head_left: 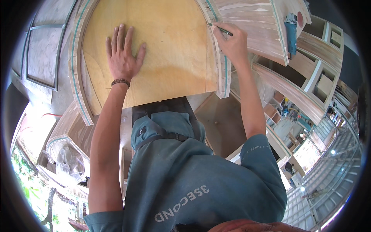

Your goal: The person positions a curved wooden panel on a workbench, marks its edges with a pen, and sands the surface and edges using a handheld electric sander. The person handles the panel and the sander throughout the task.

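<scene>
A large yellowish plywood panel (170, 50) lies in front of me, framed at left and right by curved wooden edges with a green stripe. My left hand (124, 58) rests flat on the panel's left part, fingers spread, a dark braided bracelet at the wrist. Between the fingers of my right hand (234, 42) is a dark pencil (224, 30). Its tip is at the panel's right side, by the inner side of the right curved edge (222, 65). The left curved edge (75, 58) runs beside my left hand, apart from it.
A blue angle grinder (291, 34) lies on a wooden piece at the upper right. Wooden cabinet frames (309, 73) with openings stand to the right. Dark metal frames (44, 54) are at the upper left. A clear plastic bag (68, 160) hangs over a wooden piece at lower left.
</scene>
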